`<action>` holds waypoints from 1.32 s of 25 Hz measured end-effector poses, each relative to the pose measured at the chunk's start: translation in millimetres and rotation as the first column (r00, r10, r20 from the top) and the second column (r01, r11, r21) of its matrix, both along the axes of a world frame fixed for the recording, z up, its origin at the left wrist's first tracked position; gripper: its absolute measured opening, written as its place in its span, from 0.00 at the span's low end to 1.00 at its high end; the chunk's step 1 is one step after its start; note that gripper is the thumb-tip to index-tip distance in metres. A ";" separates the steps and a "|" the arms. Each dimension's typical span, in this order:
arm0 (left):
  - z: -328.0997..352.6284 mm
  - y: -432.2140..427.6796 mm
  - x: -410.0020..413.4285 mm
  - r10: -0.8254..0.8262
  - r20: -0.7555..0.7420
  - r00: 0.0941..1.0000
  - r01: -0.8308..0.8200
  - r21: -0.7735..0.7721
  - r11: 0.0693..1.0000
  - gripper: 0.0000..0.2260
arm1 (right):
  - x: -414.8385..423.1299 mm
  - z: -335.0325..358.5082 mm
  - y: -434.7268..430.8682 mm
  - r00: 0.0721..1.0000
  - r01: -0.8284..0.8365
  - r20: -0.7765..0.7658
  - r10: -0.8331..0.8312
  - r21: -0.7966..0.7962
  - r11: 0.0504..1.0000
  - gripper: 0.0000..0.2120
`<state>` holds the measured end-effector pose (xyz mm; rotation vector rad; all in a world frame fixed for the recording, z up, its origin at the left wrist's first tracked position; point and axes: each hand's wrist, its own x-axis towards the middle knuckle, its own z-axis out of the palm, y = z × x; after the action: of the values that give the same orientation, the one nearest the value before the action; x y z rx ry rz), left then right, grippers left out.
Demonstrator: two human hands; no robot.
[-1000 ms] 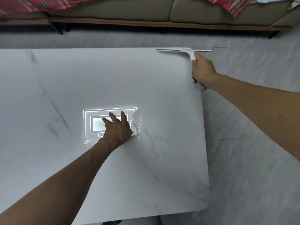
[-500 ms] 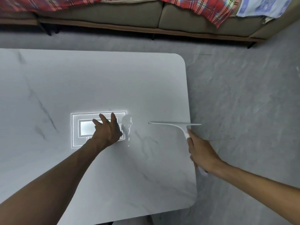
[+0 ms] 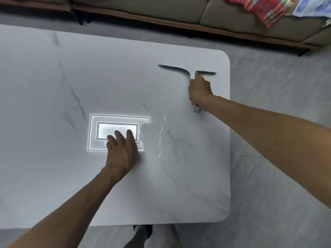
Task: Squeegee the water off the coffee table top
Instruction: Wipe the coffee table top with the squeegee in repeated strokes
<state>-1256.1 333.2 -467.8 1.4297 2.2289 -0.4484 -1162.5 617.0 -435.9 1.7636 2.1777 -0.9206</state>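
On the coffee table top [image 3: 53, 86], the right hand [image 3: 199, 90] grips the squeegee [image 3: 176, 69] handle near the far right corner, its blurred blade lying crosswise, while the left hand [image 3: 122, 149] rests flat, fingers straight, beside glinting water [image 3: 160, 138] mid-table.

One worktop [image 3: 53, 86]. Over it are one squeegee [image 3: 172, 68] near the far right corner and two hands, a left hand [image 3: 121, 151] and a right hand [image 3: 199, 90]. One wet patch [image 3: 159, 140] lies on the worktop. Beyond the worktop are one sofa [image 3: 161, 9] and one plaid blanket [image 3: 259, 9].
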 end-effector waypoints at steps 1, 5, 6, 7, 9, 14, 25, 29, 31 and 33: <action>-0.6 -6.8 4.2 0.130 0.031 0.991 -0.131 0.013 0.991 0.28 | 4.1 -3.2 -16.3 0.999 -0.042 -0.006 0.042 0.003 0.999 0.21; -8.7 -44.0 20.6 0.142 0.084 0.986 -0.137 -0.058 0.989 0.30 | 70.2 -7.9 -117.6 0.962 -0.271 -0.024 0.271 0.023 0.962 0.23; -12.3 -51.6 23.7 0.161 0.113 0.980 -0.156 -0.051 0.986 0.30 | 91.3 -3.4 -131.0 0.960 -0.280 -0.013 0.280 0.014 0.960 0.23; -13.5 -55.7 26.7 0.170 0.116 0.979 -0.164 -0.059 0.985 0.31 | 111.5 -0.1 -139.1 0.961 -0.278 0.005 0.278 0.005 0.961 0.23; -20.7 -62.7 34.2 0.172 0.146 0.974 -0.161 -0.087 0.983 0.34 | 146.8 12.9 -159.5 0.946 -0.309 0.094 0.311 -0.031 0.951 0.22; -29.5 -63.9 34.2 0.164 0.202 0.966 -0.131 -0.167 0.977 0.42 | 186.3 32.1 -151.3 0.953 -0.292 0.098 0.288 0.031 0.956 0.21; -47.8 -60.2 34.0 0.128 0.192 0.973 -0.095 -0.171 0.981 0.42 | 152.1 17.2 -122.9 0.996 0.027 0.083 -0.028 0.006 1.000 0.09; -54.5 -60.8 31.6 0.214 0.234 0.948 -0.193 -0.111 0.975 0.40 | 200.6 38.7 -190.4 0.995 0.013 0.102 -0.001 -0.114 0.993 0.14; -50.2 -59.7 35.6 0.229 0.246 0.942 -0.204 -0.123 0.971 0.39 | 211.8 51.2 -191.7 0.993 0.108 0.062 -0.098 -0.186 0.977 0.17; -49.2 -61.4 35.2 0.261 0.255 0.931 -0.239 -0.111 0.965 0.35 | 203.6 62.5 -166.7 0.964 0.254 -0.039 -0.263 -0.161 0.954 0.16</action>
<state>-1220.9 271.8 -517.0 1.0750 2.1099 -0.2375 -958.9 450.3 -373.4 1.9985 1.8770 -1.1803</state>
